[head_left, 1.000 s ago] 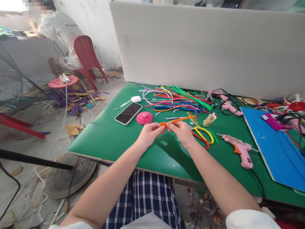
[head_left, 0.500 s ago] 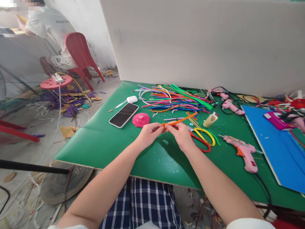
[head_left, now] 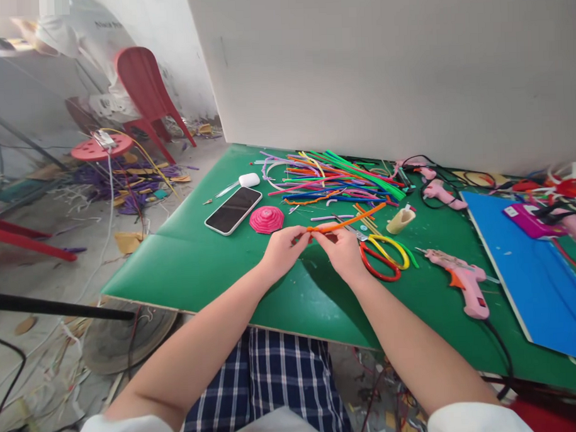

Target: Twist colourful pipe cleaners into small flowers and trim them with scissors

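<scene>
Between my two hands is an orange pipe cleaner, its long free end slanting up to the right. My left hand pinches it at its left end, where the orange looks bunched or bent. Close beside, my right hand pinches the same piece, fingertips almost touching the left ones. The fingers partly hide how it is bent. Just left of my hands lies a pink ribbed disc-like piece. Scissors with red and yellow handles lie to the right of my right hand.
Behind my hands lies a pile of coloured pipe cleaners. A phone and white earbud case are at left. To the right are a small beige cup, a pink glue gun and a blue board. A person sits beyond.
Both hands stay pinched on the orange pipe cleaner, and its free end now points slightly further right. The view has shifted slightly.
</scene>
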Motion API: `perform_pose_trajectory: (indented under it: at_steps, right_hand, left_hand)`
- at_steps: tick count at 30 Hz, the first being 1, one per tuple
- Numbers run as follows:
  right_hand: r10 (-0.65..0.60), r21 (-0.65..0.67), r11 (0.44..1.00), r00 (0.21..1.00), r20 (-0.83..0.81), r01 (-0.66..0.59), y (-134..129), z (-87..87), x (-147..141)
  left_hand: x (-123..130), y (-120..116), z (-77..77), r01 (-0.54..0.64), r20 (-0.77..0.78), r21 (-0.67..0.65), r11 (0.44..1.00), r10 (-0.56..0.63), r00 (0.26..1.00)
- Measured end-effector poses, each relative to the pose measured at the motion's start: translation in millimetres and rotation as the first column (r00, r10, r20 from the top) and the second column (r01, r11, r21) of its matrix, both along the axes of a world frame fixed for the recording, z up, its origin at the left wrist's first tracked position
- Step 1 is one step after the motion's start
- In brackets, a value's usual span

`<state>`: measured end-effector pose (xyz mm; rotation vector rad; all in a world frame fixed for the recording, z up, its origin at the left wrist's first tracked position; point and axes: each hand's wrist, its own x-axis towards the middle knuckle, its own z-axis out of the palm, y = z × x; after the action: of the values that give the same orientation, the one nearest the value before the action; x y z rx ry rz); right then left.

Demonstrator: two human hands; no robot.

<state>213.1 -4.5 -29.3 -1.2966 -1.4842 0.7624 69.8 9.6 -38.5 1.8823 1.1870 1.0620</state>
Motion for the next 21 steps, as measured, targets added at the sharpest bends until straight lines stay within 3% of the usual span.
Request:
perform_pose_trajectory:
  at_steps: [4,7,10,15,21]
  right_hand:
    - [-0.078,0.271,0.962,0.982,0.170,0.029,-0.2,-0.2,3.7]
    - [-0.168,0.450,0.893,0.921,0.353,-0.010,-2.3,0.4,5.2]
    - [-0.161,0.495,0.864,0.880,0.446,-0.093,-3.6,-0.1,4.9]
    - [-0.081,0.508,0.844,0.894,0.440,-0.174,-1.6,-2.1,6.5]
    - [-0.149,0.481,0.875,0.911,0.386,-0.061,2.4,3.9,20.1]
  left_hand:
    - [-0.3,0.0,2.7,-0.012,0.223,-0.160,0.987,0.049,0.974]
    - [-1.4,-0.3,6.1,0.134,0.435,-0.367,0.921,0.042,0.899]
    - [-2.9,-0.1,7.3,0.238,0.528,-0.436,0.868,0.033,0.848]
    - [-7.0,3.0,3.6,0.210,0.635,-0.401,0.892,0.106,0.766]
    - [-11.1,5.2,3.0,0.200,0.649,-0.379,0.903,0.106,0.753]
